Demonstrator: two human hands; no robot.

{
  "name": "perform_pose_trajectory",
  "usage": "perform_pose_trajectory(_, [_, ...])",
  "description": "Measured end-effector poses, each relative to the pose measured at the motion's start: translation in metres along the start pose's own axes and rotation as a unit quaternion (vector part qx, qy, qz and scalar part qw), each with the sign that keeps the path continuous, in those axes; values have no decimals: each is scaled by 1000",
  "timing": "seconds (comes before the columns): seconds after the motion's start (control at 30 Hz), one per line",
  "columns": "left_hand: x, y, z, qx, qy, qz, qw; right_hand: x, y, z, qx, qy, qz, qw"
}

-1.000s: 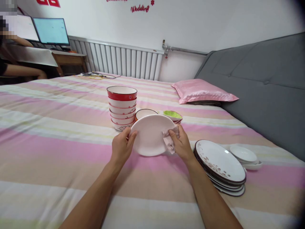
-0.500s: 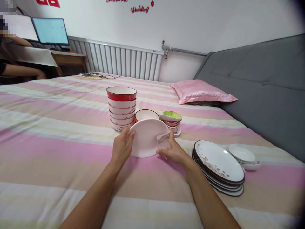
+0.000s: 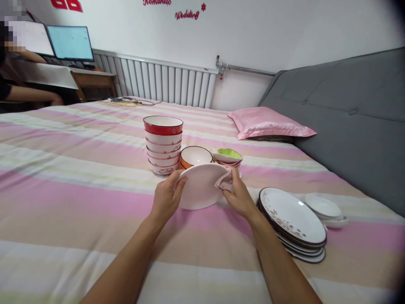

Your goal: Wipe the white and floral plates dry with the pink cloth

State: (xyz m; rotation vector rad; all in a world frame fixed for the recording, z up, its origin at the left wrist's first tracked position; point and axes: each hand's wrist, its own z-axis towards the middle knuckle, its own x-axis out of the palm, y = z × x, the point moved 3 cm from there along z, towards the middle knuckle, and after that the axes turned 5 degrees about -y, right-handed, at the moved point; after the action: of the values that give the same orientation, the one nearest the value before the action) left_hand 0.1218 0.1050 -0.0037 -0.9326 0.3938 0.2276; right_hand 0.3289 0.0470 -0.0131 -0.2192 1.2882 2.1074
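A plain white plate (image 3: 201,188) is held up on edge above the bed, tilted toward me. My left hand (image 3: 167,194) grips its left rim, thumb on the near face. At the upper right rim, my right hand (image 3: 238,192) pinches a pale pink cloth (image 3: 224,180) around the plate's edge. Just behind the plate stand an orange bowl (image 3: 196,155) with a dark rim and a pile of small dishes topped by a green leaf-shaped dish (image 3: 229,154). To their left rises a stack of red and white bowls (image 3: 163,145).
Right of my arm lie stacked dark-rimmed plates (image 3: 292,215) and small white dishes (image 3: 324,207). A pink pillow (image 3: 268,122) rests by the grey headboard (image 3: 341,101). Cables (image 3: 129,101) lie at the bed's far edge. A person (image 3: 28,93) sits at a desk with monitors (image 3: 71,43).
My right hand and the cloth have moved up along the plate's right rim. The plate sits slightly further right in view and tips back more.
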Motion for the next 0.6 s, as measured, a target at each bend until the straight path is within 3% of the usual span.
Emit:
perform_pose_trajectory(0.2, [4, -9, -4, 66, 13, 41, 997, -6, 24, -2, -89, -46, -117, 988])
perform_pose_trajectory(0.37, [6, -17, -8, 129, 12, 68, 989, -6, 41, -6, -137, -69, -246, 957])
perform_pose_trajectory(0.6, [8, -24, -12, 195, 1, 86, 977, 2, 63, -13, -201, -122, -331, 914])
